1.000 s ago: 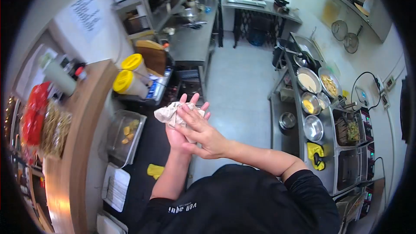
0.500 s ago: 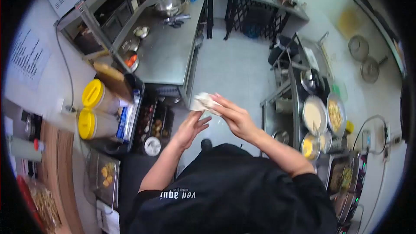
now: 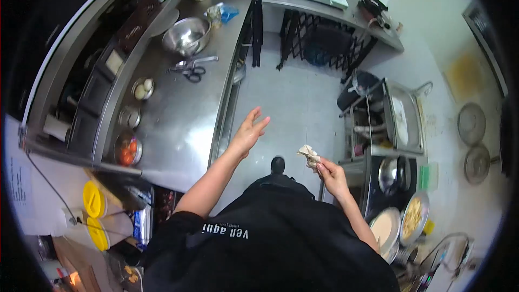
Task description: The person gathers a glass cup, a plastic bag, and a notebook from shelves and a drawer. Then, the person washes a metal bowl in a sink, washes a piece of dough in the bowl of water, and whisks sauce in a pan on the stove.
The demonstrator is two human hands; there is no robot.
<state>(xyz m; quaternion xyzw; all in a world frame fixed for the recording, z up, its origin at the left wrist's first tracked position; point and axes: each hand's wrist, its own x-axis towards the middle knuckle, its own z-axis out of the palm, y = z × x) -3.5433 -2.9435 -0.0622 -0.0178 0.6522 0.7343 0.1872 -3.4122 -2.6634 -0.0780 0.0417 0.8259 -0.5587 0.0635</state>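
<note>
My right hand (image 3: 333,177) pinches a crumpled whitish paper towel (image 3: 309,156) between thumb and fingers, above the floor to the right of my body. My left hand (image 3: 250,134) is raised on the other side, fingers apart and holding nothing, near the edge of the steel counter (image 3: 189,111). The two hands are well apart, with the grey floor (image 3: 292,103) visible between them.
A steel bowl (image 3: 186,37), scissors (image 3: 193,73) and a bowl of tomatoes (image 3: 128,150) stand on the left counter. At right are a sink (image 3: 403,119), a lidded pot (image 3: 390,176) and a pan of cut food (image 3: 414,218). A dark bin (image 3: 359,89) stands beyond.
My hands have separated. The paper towel has moved right in my right hand, and my left hand has let go of it. The view has moved forward along the left counter.
</note>
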